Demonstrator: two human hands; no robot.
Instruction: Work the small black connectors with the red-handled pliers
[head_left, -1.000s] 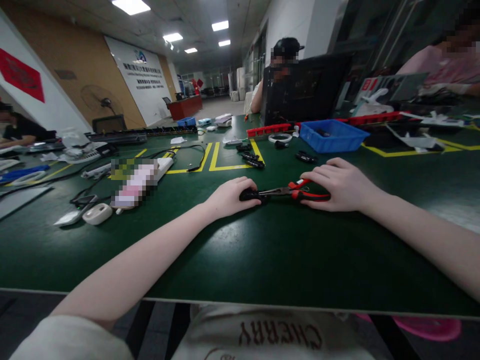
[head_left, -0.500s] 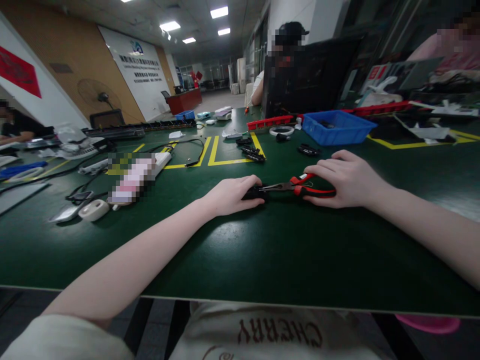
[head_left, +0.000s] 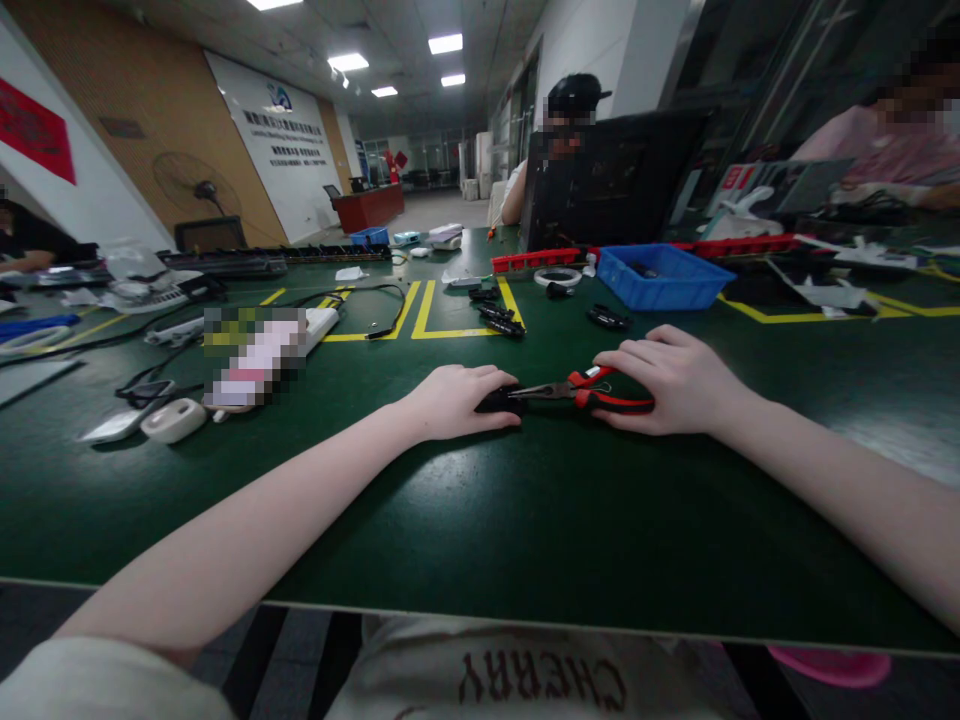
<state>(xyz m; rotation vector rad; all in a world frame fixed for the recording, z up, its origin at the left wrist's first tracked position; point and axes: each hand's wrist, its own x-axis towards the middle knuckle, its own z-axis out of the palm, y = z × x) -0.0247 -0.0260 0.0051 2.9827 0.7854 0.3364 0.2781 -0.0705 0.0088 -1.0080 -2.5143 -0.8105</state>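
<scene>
My left hand [head_left: 461,402] is closed around a small black part [head_left: 499,401], pinched between thumb and fingers just above the green table [head_left: 450,530]. Most of that part is hidden by the fingers, so its kind is unclear. In my right hand [head_left: 671,380] is a pair of long-nose pliers [head_left: 615,402] with red and black handles. Their metal jaws point left and meet the right end of the black part. The handles stand somewhat apart; whether the jaw tips grip the part cannot be made out.
Beyond my hands lie several black parts [head_left: 501,318] and a roll of white tape [head_left: 557,277]. A blue bin [head_left: 664,278] stands at the back right, before a dark panel [head_left: 619,180]. To the left are a phone [head_left: 262,365], a beige case [head_left: 174,421] and cables. Other people sit across the table.
The whole view has shifted slightly, so the table's contents sit a little lower and further left. My hands keep the same hold on the black part and the pliers.
</scene>
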